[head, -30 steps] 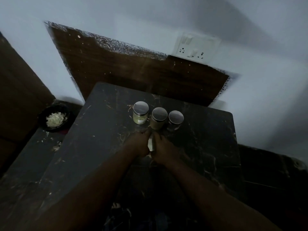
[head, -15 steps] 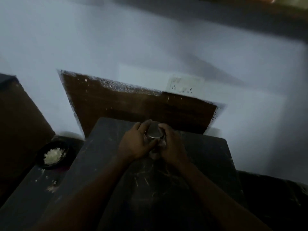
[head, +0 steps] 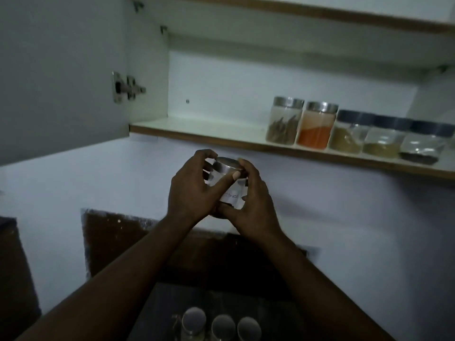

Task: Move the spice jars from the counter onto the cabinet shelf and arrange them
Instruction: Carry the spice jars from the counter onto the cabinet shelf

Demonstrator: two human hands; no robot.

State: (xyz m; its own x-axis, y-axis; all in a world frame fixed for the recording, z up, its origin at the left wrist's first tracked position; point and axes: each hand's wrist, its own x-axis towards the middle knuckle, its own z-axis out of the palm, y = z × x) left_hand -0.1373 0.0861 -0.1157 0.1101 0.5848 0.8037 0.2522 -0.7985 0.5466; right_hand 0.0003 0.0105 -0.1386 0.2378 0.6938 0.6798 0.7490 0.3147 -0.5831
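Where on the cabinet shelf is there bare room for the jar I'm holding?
The shelf is bare between the cabinet's left wall and the jar of brown sticks. Rightward it is crowded: a row of jars stands side by side toward the frame edge.

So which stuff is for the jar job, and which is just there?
For the job: silver-lidded glass jar with white paper label, held by left hand and right hand; three silver-lidded jars on the dark counter; white wood-edged cabinet shelf; five filled jars on it.
Just there: silver metal door hinge; brown wall panel.
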